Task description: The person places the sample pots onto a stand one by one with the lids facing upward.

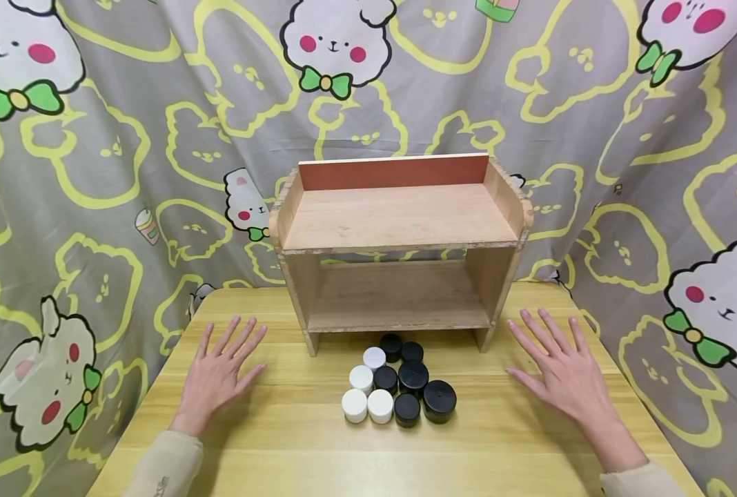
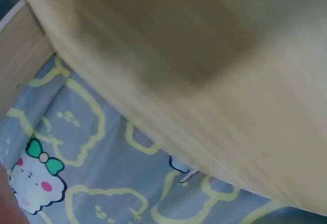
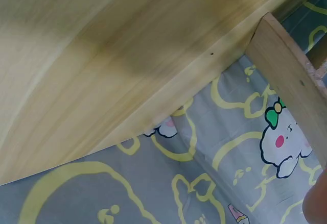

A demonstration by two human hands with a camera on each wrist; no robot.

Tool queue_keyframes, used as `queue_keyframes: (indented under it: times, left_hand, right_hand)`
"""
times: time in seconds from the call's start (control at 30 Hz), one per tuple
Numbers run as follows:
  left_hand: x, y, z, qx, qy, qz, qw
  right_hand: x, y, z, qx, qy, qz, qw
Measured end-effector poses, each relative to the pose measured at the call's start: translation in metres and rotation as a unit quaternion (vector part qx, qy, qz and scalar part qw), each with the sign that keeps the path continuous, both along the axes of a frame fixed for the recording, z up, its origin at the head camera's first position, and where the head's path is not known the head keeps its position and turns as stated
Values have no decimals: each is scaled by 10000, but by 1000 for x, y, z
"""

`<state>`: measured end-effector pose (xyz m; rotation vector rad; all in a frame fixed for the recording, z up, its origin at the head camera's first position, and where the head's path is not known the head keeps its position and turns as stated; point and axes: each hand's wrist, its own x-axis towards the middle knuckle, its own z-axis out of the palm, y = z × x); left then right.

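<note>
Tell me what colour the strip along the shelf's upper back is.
The back strip is reddish brown; the head view shows it best.

I see a grey curtain [image 1: 449, 90] hanging at the far side and along the left and right of me, creased in places and covered in thick yellow outlines. White cartoon animals [image 1: 337, 45] with pink cheeks and green bows are printed on it, as is a small cup [image 1: 147, 226] on the left. Before me spreads a pale wooden table [image 1: 294, 455].
</note>
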<state>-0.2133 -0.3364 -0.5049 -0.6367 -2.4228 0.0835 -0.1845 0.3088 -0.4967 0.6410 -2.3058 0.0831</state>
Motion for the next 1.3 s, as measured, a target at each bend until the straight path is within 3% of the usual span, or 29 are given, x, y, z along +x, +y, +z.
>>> queue_keyframes:
  times: [0.17, 0.27, 0.4, 0.6, 0.73, 0.87, 1.1, 1.3]
  left_hand:
    - [-4, 14, 25, 599, 47, 122, 9981]
    - [-11, 23, 49, 980, 189, 82, 9950]
    - [-25, 35, 86, 1486, 325, 52, 9883]
    - [-46, 53, 139, 2514, 0, -223, 9676]
    - [-59, 66, 165, 3009, -255, -559, 9517]
    - [-70, 77, 178, 3402, -655, -941, 9333]
    - [-83, 90, 185, 3986, -1269, -1372, 8979]
    - [-91, 97, 186, 4219, -1497, -1513, 8813]
  right_hand:
    - [2, -9, 3, -192, -16, 152, 9997]
    - [6, -18, 8, -338, -286, 208, 9988]
    - [13, -34, 14, -665, -980, 290, 9925]
    - [21, -60, 11, -1178, -1905, 509, 9733]
    - [26, -75, 5, -1478, -2477, 721, 9548]
    - [29, -86, -2, -1789, -2981, 925, 9331]
    - [31, -101, -14, -2152, -3510, 1373, 9009]
    - [32, -107, -22, -2236, -4023, 1329, 8778]
